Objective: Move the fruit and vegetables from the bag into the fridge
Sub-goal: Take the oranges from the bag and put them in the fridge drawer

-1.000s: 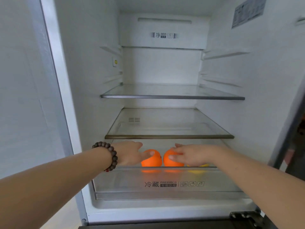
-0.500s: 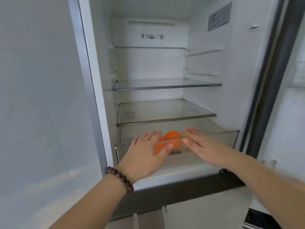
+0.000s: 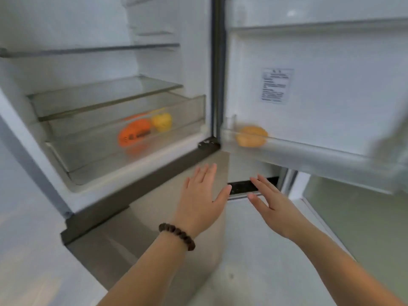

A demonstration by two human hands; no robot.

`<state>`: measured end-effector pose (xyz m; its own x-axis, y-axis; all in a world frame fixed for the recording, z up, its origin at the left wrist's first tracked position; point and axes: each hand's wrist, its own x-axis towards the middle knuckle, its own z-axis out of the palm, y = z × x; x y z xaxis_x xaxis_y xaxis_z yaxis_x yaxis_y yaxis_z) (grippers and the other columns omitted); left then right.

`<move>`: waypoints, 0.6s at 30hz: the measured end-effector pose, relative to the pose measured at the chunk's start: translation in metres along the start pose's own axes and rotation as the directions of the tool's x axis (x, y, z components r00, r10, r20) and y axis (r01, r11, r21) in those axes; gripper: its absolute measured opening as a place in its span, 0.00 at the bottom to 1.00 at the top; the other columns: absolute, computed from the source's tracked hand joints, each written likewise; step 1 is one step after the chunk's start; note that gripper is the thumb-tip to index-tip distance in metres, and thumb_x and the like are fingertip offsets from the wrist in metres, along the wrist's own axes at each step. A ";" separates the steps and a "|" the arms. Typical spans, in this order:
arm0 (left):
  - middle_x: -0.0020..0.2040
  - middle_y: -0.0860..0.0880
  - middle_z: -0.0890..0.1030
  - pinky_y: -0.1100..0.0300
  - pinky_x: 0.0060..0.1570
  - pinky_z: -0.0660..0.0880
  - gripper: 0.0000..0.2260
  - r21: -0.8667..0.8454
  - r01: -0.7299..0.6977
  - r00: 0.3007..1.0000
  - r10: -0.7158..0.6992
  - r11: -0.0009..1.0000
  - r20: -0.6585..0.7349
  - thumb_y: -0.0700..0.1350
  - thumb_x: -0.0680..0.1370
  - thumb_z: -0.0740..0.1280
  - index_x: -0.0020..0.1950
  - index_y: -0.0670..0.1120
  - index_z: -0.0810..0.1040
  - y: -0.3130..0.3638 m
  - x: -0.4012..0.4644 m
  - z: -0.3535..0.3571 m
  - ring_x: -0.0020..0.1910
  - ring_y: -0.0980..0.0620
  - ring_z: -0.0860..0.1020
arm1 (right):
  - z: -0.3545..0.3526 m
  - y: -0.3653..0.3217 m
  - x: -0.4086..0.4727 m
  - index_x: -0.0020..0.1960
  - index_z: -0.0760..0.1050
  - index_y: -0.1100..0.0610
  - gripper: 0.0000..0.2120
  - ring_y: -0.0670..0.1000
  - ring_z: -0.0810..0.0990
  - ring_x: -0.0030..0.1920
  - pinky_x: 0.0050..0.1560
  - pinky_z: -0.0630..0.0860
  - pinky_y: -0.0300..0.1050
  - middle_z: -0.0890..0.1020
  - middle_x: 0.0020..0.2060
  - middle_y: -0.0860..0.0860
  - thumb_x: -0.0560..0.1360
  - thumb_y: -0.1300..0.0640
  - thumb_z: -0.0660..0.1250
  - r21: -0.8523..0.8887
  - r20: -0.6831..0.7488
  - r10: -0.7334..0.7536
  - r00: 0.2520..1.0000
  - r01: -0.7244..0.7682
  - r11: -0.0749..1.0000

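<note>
Both hands hang empty below the open fridge, left hand (image 3: 202, 196) and right hand (image 3: 272, 200) with fingers spread wide. An orange fruit (image 3: 134, 135) and yellow fruit (image 3: 162, 122) lie in the clear drawer (image 3: 88, 151); another orange-yellow fruit (image 3: 251, 136) sits on the door shelf (image 3: 309, 155).

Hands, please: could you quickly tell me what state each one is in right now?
Left hand: open, fingers spread, holding nothing.
Right hand: open, fingers spread, holding nothing.
</note>
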<state>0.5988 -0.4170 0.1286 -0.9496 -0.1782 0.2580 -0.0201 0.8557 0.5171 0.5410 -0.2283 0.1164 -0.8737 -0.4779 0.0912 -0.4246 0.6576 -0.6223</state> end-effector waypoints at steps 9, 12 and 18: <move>0.77 0.48 0.57 0.48 0.75 0.49 0.29 -0.080 -0.333 0.904 0.342 0.940 0.256 0.59 0.79 0.53 0.76 0.48 0.53 0.133 -0.041 0.171 0.77 0.50 0.50 | -0.043 0.142 -0.163 0.73 0.60 0.48 0.27 0.49 0.57 0.74 0.70 0.60 0.46 0.56 0.76 0.48 0.77 0.40 0.54 0.015 -0.351 0.434 0.830 -0.459 0.888; 0.77 0.47 0.56 0.48 0.75 0.48 0.28 -0.133 -0.416 0.825 0.435 0.899 0.359 0.58 0.79 0.54 0.76 0.49 0.53 0.194 -0.067 0.224 0.76 0.49 0.50 | -0.062 0.186 -0.230 0.72 0.61 0.50 0.25 0.51 0.58 0.74 0.68 0.61 0.46 0.58 0.75 0.50 0.78 0.42 0.55 0.062 -0.441 0.545 0.713 -0.581 0.811; 0.75 0.47 0.61 0.48 0.73 0.52 0.28 -0.291 -0.585 0.606 0.646 0.757 0.464 0.58 0.78 0.54 0.75 0.47 0.57 0.341 -0.150 0.318 0.75 0.48 0.55 | -0.102 0.262 -0.397 0.72 0.63 0.52 0.25 0.51 0.57 0.74 0.70 0.59 0.45 0.59 0.74 0.51 0.78 0.44 0.56 0.214 -0.547 0.731 0.408 -0.776 0.594</move>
<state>0.6349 0.0562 0.0063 -0.7336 0.6702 0.1121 0.6312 0.6110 0.4777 0.7528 0.1934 -0.0040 -0.7968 0.6042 0.0079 0.4765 0.6363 -0.6067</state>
